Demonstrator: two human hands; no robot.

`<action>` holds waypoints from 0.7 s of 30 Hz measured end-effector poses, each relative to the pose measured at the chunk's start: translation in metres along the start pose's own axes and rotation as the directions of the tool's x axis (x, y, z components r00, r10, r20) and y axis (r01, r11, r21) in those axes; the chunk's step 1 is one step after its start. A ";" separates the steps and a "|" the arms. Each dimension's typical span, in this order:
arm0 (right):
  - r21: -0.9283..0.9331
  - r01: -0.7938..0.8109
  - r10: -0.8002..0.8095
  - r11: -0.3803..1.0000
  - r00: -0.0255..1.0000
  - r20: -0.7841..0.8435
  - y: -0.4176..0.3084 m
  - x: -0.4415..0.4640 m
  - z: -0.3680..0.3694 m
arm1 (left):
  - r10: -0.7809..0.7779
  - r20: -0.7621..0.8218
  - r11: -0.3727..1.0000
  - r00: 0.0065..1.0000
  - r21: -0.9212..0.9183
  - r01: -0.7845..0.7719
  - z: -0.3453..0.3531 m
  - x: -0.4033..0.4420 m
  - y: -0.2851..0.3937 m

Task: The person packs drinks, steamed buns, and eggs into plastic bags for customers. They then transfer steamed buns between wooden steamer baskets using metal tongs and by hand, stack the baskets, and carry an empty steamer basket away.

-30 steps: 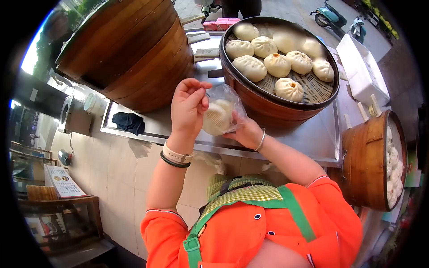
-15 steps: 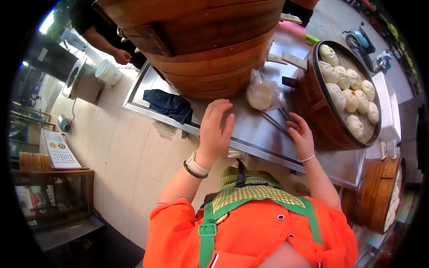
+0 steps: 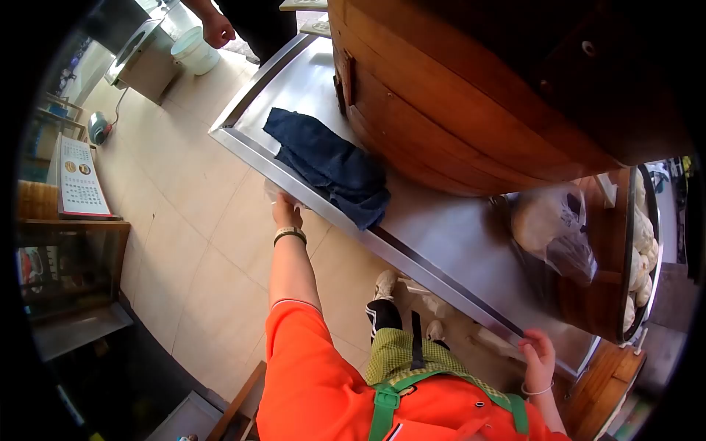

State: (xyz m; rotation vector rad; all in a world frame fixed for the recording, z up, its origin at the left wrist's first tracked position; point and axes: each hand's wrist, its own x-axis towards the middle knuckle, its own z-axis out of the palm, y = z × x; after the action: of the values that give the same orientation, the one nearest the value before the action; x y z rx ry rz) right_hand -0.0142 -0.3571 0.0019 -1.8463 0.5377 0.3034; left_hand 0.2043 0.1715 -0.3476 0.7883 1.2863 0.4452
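Note:
My left hand reaches to the outer side of the metal table's edge, beside a thin translucent sheet; its fingertips are partly hidden, and whether they grip is unclear. On the tabletop near it lies a crumpled dark blue cloth. My right hand hovers by the table's front edge at lower right, fingers loosely curled and apart, holding nothing. Beyond it, a clear plastic bag with pale round contents rests between the tall wooden steamer stack and a steamer of buns.
At lower right stands another wooden steamer. A person's hand shows beyond the table at the top. A white bucket and a metal cabinet are on the tiled floor. A menu board stands at left.
The view has swung left. My hands, earlier together at the bag, are now wide apart; the bag was released onto the table. My left hand has moved past the cloth to the table's outer side.

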 end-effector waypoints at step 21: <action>-0.168 0.464 -0.421 0.870 0.875 0.239 -0.025 -0.011 0.048 | 0.184 0.974 0.507 0.133 0.022 -0.861 -0.119 -0.417 0.011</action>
State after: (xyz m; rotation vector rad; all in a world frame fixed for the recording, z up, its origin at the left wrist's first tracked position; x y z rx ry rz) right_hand -0.0090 -0.3032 0.0117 -2.0653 -0.0726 0.2330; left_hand -0.0128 -0.0782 -0.0671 1.8388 -0.1287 0.0786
